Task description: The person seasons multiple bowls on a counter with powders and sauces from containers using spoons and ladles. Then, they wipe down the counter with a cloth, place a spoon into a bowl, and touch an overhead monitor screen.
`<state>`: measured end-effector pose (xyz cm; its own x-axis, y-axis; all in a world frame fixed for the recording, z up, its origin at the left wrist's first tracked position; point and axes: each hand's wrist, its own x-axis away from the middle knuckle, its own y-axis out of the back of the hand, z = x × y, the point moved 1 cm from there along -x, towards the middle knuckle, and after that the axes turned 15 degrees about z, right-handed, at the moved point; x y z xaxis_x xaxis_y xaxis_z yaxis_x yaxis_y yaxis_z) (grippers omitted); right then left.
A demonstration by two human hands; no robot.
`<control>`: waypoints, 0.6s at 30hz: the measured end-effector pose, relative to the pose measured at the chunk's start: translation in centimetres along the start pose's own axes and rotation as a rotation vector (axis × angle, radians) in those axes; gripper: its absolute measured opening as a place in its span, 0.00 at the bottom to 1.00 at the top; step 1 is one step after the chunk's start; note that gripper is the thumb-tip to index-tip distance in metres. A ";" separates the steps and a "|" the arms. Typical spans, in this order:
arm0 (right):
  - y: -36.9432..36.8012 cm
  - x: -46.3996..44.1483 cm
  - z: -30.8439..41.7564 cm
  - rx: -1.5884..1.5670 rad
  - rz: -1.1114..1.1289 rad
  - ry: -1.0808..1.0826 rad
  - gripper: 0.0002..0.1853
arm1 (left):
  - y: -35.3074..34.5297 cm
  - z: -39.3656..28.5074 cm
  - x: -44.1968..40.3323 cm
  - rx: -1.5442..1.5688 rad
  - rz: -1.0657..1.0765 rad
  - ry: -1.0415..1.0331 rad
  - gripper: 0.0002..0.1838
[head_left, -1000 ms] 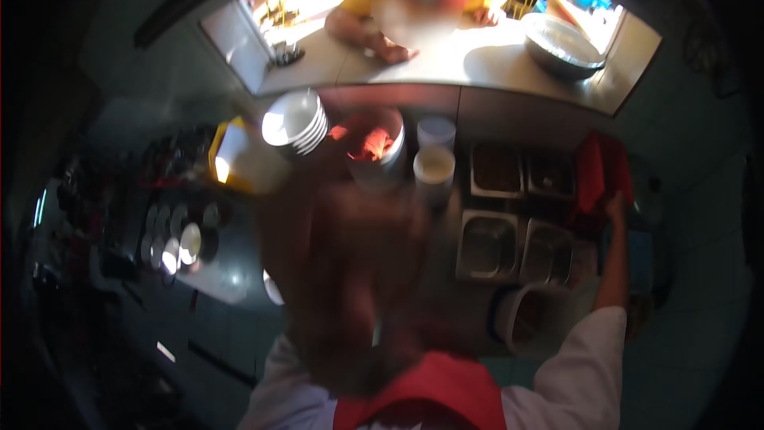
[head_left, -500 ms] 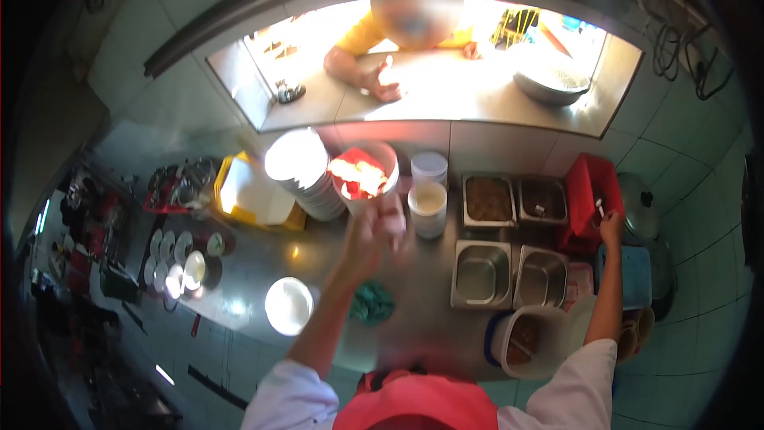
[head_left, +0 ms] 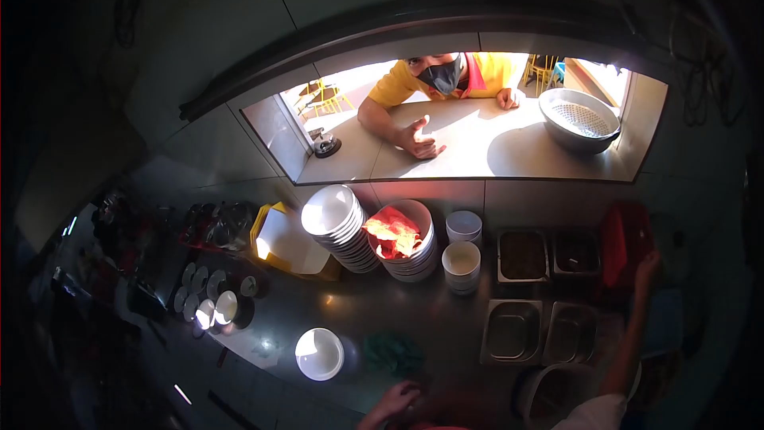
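Note:
My left hand [head_left: 402, 396] is low in the head view at the counter's near edge, fingers curled, with nothing visible in them. A crumpled green cloth [head_left: 393, 353] lies just beyond it, and a white bowl [head_left: 320, 354] stands to its left. On the far right, my right hand [head_left: 649, 265] is at the near right edge of a red plastic bin [head_left: 623, 243]. Its fingers are bent and dim; what they hold, if anything, is hidden. A bright red-orange cloth [head_left: 393, 232] lies in the top bowl of a white bowl stack [head_left: 415, 267].
A tall plate stack [head_left: 330, 211] leans beside a yellow tray [head_left: 296, 260]. Smaller bowls [head_left: 461, 259] and steel food pans [head_left: 513, 330] stand to the right. Across the hatch, a person in a yellow shirt [head_left: 390, 89] leans on the ledge [head_left: 477, 127] near a grey colander [head_left: 579, 121].
My left hand has drawn back from the bowl stack to the counter's near edge. My right hand stays at the red bin. The view has shifted and the kitchen looks darker.

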<state>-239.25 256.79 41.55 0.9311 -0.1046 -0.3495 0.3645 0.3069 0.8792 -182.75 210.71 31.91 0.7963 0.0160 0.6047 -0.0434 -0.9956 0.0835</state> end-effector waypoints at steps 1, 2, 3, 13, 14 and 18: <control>3.0 1.4 1.7 -0.173 -0.041 0.014 0.11 | 0.3 -1.8 -0.4 0.148 -0.004 0.058 0.20; 7.9 4.8 7.0 -0.346 -0.074 0.023 0.11 | 0.6 -3.4 -0.9 0.144 -0.036 -0.034 0.19; 11.6 7.7 10.9 -0.539 0.072 0.015 0.12 | 0.9 -5.5 -1.3 0.134 -0.059 -0.117 0.19; 13.6 33.0 24.3 -1.081 1.471 0.206 0.11 | -6.8 -22.3 -4.9 0.658 -0.096 -0.581 0.10; 13.0 31.9 23.5 -1.010 1.406 0.401 0.11 | -6.5 -21.9 -5.0 0.710 -0.060 -0.551 0.10; 7.3 21.9 16.0 -0.840 0.720 0.094 0.09 | -4.1 -18.1 -5.4 0.826 -0.092 -0.422 0.13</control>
<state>-215.96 241.57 45.53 0.9033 0.4173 0.0997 -0.4203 0.8144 0.4001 -197.81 216.40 42.66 0.9359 0.2241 0.2718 0.3443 -0.7449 -0.5714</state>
